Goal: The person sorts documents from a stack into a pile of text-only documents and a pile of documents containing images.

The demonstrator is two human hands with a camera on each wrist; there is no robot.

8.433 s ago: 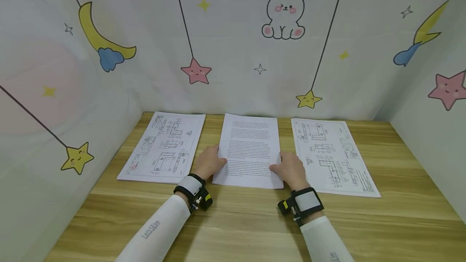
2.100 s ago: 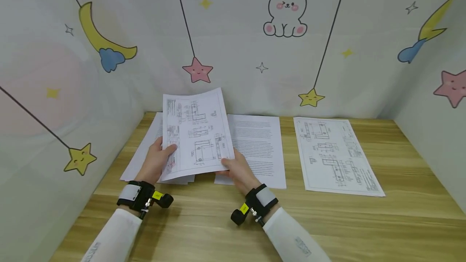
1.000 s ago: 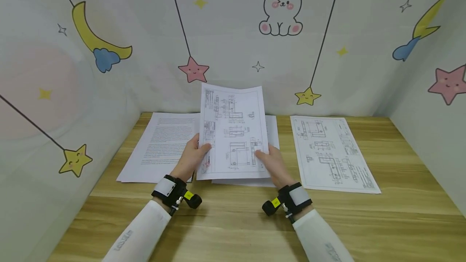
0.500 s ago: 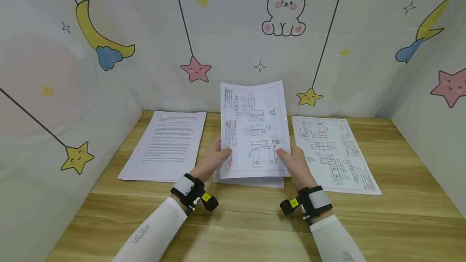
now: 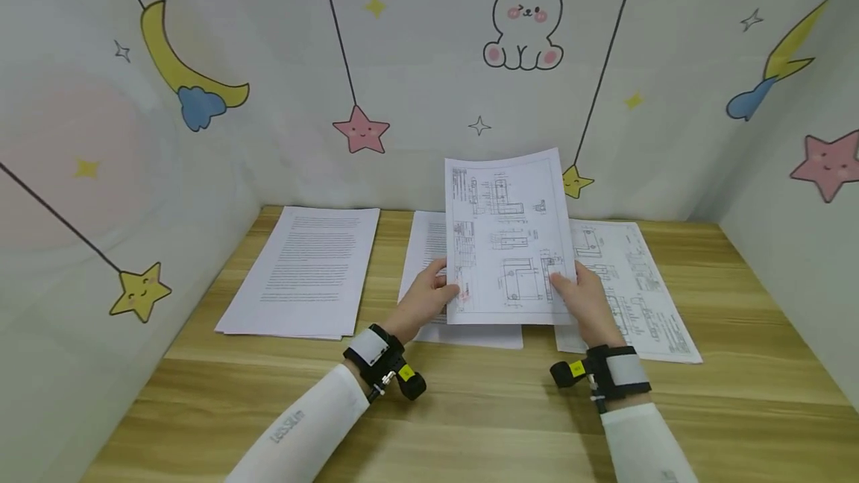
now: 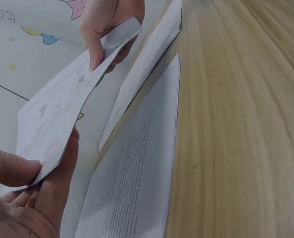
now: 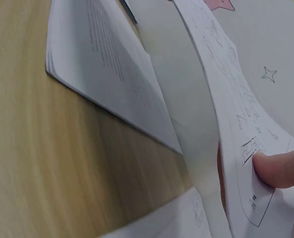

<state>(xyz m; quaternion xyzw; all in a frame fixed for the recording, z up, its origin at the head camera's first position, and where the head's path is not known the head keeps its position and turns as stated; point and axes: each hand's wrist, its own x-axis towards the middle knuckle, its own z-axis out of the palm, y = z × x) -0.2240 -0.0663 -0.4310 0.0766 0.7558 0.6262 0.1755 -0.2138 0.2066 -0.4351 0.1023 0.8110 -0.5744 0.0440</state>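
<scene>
The left hand (image 5: 424, 300) and right hand (image 5: 593, 308) pinch the drawing (image 5: 513, 226) by its long edges, length tilted up and away, mostly left of the right pile (image 5: 651, 297), right hand nearer it.

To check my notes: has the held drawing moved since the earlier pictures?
Yes, rightward: the held drawing now partly hides the yellow star behind it, fully visible before.

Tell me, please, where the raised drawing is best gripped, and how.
Probably low on both side edges, one hand from each side, thumbs on the printed face: the raised drawing is thin and slightly bowed, and the left hand and right hand pinch it there.
</scene>
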